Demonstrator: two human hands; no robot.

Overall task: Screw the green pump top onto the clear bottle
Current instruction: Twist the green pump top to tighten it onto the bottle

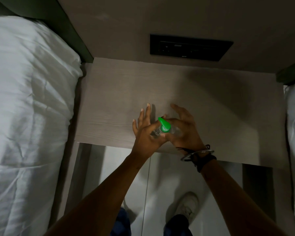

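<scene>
Near the front edge of the pale wooden nightstand (109,92), the left hand (144,133) and the right hand (182,132) are closing in from either side on a clear bottle (174,131), which is showing only as a few glints between the palms. The green pump top (163,125) is sitting on the bottle's neck with its spout pointing toward the back left, though how far it is threaded on is hidden. The left hand is pressing thumb and palm against the bottle with its fingers fanned outward, while the right is cupping the other side, fingers loosely spread, its wrist wearing a metal bangle (197,155) and dark cords.
</scene>
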